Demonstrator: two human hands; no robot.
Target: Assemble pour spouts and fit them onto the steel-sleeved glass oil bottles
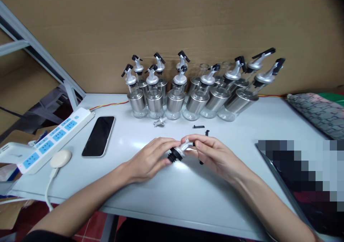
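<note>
Between my two hands is a silver bottle pourer (pixel 185 148) with a black ribbed stopper, tilted with its spout up to the right. My left hand (pixel 147 159) grips it by the stopper end, thumb below and fingers above. My right hand (pixel 219 156) pinches the spout end, and a small black part shows at its fingertips. Just beyond my hands lie a black lever (pixel 199 127) and another black piece (pixel 207 132), partly hidden by my right hand. A loose silver pourer part (pixel 160 122) lies in front of the bottles.
Several glass bottles with steel sleeves (pixel 176 100) stand along the cardboard wall (pixel 107 37), many topped with pourers. To the left are a phone (pixel 99 136), a power strip (pixel 57 138) and a round white charger (pixel 61 159). A dark flat item (pixel 290 184) lies right.
</note>
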